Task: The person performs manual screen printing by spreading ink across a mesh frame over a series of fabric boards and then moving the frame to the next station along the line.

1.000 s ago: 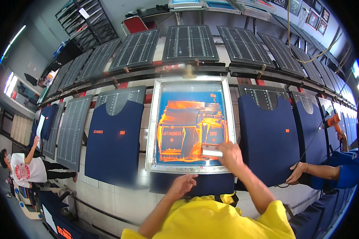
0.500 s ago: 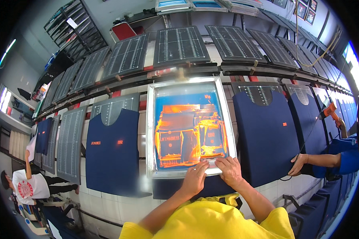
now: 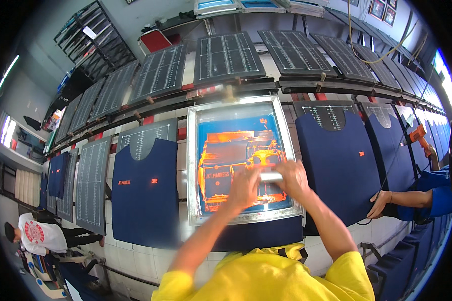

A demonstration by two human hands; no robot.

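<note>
Left hand: the left hand (image 3: 243,188) is being held over the lower middle of the printing screen (image 3: 242,159), its fingers being closed round the left end of the squeegee (image 3: 270,176).
Right hand: the right hand (image 3: 293,179) is being held just beside it, its fingers being wrapped round the right end of the same bar.
Squeegee: a pale bar is being gripped crosswise by both hands, lying on the mesh over the lower part of the orange picture; motion blur is hiding its blade.
Printing screen: a frame with a pale metal rim is being kept flat on the middle pallet, its blue mesh showing an orange design; a dark blue shirt is being glimpsed under its near edge.
Left shirt: a dark blue shirt (image 3: 145,195) with small orange marks is being displayed on the pallet just left of the frame.
Right shirt: another dark blue shirt (image 3: 339,155) is being stretched on the pallet to the right, its lower edge being touched by a co-worker's hand (image 3: 379,203) coming from a blue sleeve.
Far pallets: gridded dark boards (image 3: 226,56) are being seen in a row beyond the frame.
Far left: a person in a white shirt (image 3: 37,236) is being seen well apart, low down.
</note>
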